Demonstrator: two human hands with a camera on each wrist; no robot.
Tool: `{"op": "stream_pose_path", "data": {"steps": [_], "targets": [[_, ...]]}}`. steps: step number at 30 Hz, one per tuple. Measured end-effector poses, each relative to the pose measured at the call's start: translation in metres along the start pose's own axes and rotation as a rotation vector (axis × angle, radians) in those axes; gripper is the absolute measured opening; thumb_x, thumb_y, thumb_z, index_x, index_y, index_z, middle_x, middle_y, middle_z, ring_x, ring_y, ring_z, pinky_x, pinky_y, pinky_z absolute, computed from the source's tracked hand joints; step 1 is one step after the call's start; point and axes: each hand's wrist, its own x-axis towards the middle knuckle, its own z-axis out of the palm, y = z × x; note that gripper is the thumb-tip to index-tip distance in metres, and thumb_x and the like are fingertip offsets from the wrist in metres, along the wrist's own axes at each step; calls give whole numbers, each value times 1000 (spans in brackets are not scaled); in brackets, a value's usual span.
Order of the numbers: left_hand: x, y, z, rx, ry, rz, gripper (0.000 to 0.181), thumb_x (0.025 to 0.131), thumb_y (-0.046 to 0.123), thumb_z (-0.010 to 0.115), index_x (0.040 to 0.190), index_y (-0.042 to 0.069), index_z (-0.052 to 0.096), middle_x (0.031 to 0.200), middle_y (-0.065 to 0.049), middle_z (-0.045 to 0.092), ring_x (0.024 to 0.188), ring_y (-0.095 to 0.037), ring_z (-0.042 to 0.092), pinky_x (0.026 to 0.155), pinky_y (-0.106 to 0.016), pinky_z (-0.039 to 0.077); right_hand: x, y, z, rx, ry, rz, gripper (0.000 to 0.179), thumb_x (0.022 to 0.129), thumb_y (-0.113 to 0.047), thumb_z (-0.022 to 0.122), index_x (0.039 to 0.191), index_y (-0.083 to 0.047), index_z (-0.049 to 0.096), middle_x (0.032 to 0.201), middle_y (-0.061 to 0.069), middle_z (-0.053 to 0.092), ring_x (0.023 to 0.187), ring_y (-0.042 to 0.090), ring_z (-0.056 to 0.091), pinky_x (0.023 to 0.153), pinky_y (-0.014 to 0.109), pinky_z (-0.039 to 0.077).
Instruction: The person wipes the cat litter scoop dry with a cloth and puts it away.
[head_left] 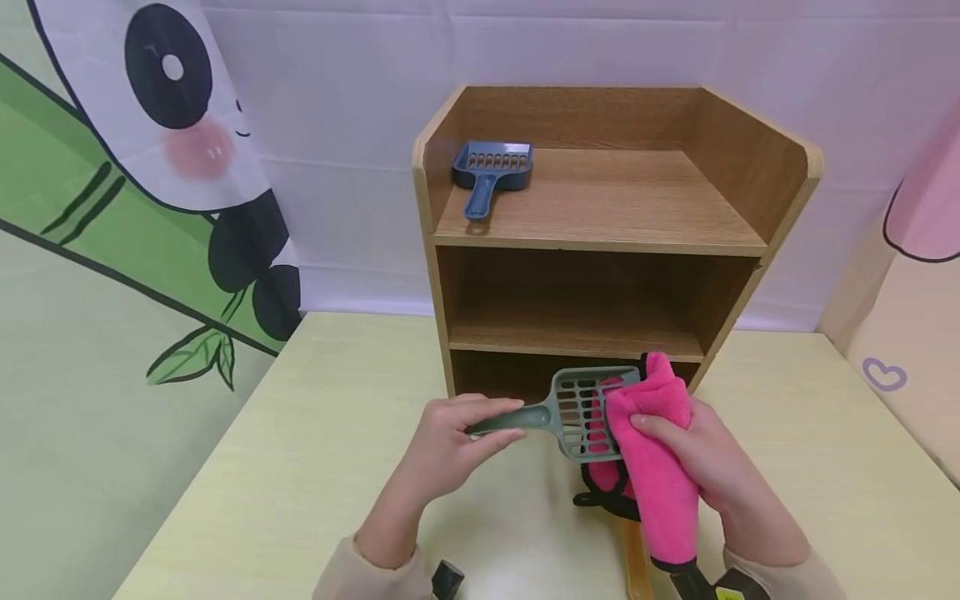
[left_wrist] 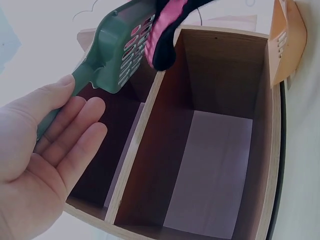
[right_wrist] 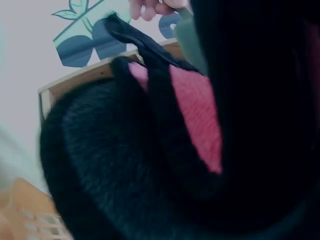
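My left hand pinches the handle of a grey-green slotted litter scoop, with its head pointing right. A bright pink cloth with black edging is bunched in my right hand, thumb on top. The cloth lies against the far end of the scoop's head, and pink shows through the slots. In the left wrist view the scoop and a folded piece of the cloth meet above the shelf. Dark and pink cloth fills most of the right wrist view and hides my right hand there.
A wooden shelf unit stands at the back of the pale table. On its top board, at the left, lies a blue slotted scoop. An orange slotted scoop is on the table in front of the shelf, partly under the cloth from above.
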Motion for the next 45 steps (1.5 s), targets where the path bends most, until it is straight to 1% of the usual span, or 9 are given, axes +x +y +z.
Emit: {"op": "stream_pose_path", "data": {"steps": [4, 11, 16, 19, 23, 26, 30, 37, 45], "targets": [[0, -1, -1, -6, -4, -21, 25, 77, 9, 77, 100, 4, 73, 83, -6, 73, 61, -3, 49, 50, -15, 41, -2, -3, -5, -70, 45, -44, 46, 94, -24, 57, 131, -2, 39, 101, -2, 61, 77, 19, 68, 67, 37, 58], [-1, -2, -1, -29, -28, -63, 25, 76, 9, 77, 100, 4, 73, 84, -6, 73, 60, -2, 50, 49, -16, 43, -6, -10, -1, -124, 438, -195, 39, 92, -19, 61, 122, -23, 37, 113, -8, 49, 90, 4, 60, 67, 20, 55], [-1, 0, -1, -59, -74, -103, 26, 76, 10, 78, 101, 3, 73, 88, -8, 73, 63, -1, 55, 51, -18, 48, -13, -14, 6, -196, 710, -441, 43, 83, 1, 68, 120, -8, 50, 109, -15, 54, 95, 4, 56, 71, 10, 49], [0, 2, 3, -70, -96, -121, 27, 76, 10, 78, 102, 3, 73, 90, -9, 73, 66, -2, 57, 54, -18, 50, -12, -10, 14, -351, 669, -738, 39, 77, 5, 72, 114, 2, 59, 108, -6, 60, 102, 6, 54, 82, 11, 44], [-1, 3, 9, -45, -88, -101, 27, 77, 10, 77, 102, 3, 72, 90, -9, 73, 69, -5, 58, 56, -16, 50, -7, -4, 28, -689, 414, -947, 38, 83, -16, 73, 118, -4, 64, 112, 9, 62, 109, 18, 53, 94, 21, 39], [-2, 3, 12, -23, -74, -70, 26, 77, 9, 77, 102, 3, 72, 86, -7, 72, 65, -5, 55, 54, -14, 47, -6, 1, 38, -905, 320, -915, 45, 83, -25, 72, 124, -10, 60, 111, 6, 64, 104, 23, 56, 91, 30, 43], [-1, 5, 15, 3, -73, -17, 26, 77, 8, 77, 102, 3, 72, 81, -6, 70, 62, -4, 50, 51, -11, 43, -3, 5, 42, -958, 311, -911, 38, 91, -37, 61, 117, -9, 62, 104, 3, 67, 97, 22, 60, 86, 36, 44], [0, 6, 19, 35, -88, 28, 25, 78, 9, 76, 101, 1, 72, 82, -7, 71, 64, -4, 54, 54, -8, 44, 1, 8, 39, -1077, 378, -945, 43, 65, -9, 83, 106, -11, 69, 95, 3, 70, 89, 22, 63, 78, 35, 51], [-1, 4, 22, 48, -88, 15, 24, 78, 9, 76, 100, 0, 72, 83, -8, 72, 63, -3, 53, 52, -7, 43, 4, 11, 28, -1191, 412, -810, 35, 67, -6, 82, 100, -12, 71, 92, 3, 70, 84, 24, 61, 72, 36, 53]]}}
